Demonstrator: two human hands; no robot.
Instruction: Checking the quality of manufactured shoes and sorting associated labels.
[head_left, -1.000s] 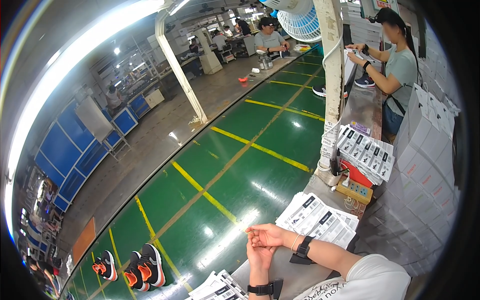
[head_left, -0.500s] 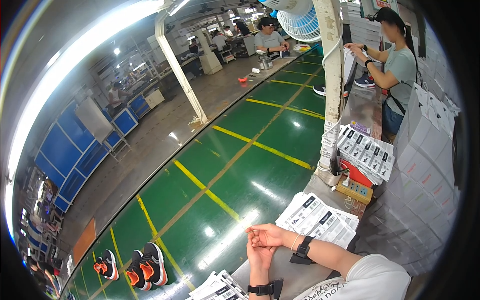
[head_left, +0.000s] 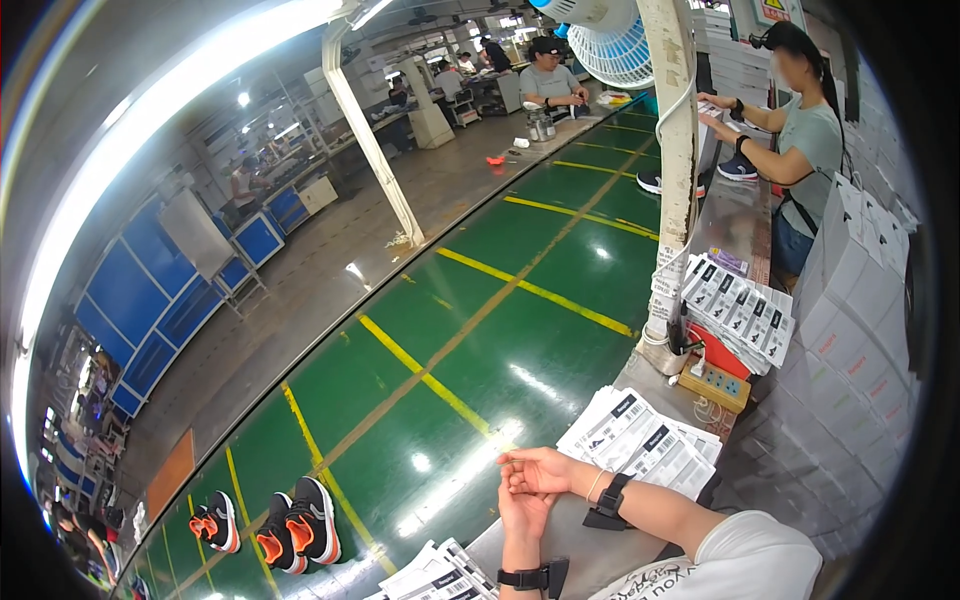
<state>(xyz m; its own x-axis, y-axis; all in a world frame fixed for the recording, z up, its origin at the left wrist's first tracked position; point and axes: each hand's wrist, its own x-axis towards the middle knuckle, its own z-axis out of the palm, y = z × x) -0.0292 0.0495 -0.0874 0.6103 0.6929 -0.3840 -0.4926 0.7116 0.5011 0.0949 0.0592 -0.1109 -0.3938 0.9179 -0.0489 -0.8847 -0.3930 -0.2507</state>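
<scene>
Sheets [head_left: 655,450] lie at the hands' two o'clock, beside the right forearm [head_left: 660,512]. The left hand [head_left: 525,510] and right hand [head_left: 545,468] touch, half-curled, seemingly empty. A careless sweep of that forearm could scatter the loosely fanned sheets.

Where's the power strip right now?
In the head view, right of centre: the power strip sits by the foot of the white post, between the upper stack of printed sheets and the stack nearest the right hand.

Black-barred print [head_left: 656,440] on white sheets [head_left: 640,462], red lettering [head_left: 828,345] on stacked boxes [head_left: 850,300], dark script [head_left: 657,580] on the white shirt [head_left: 745,555]
</scene>
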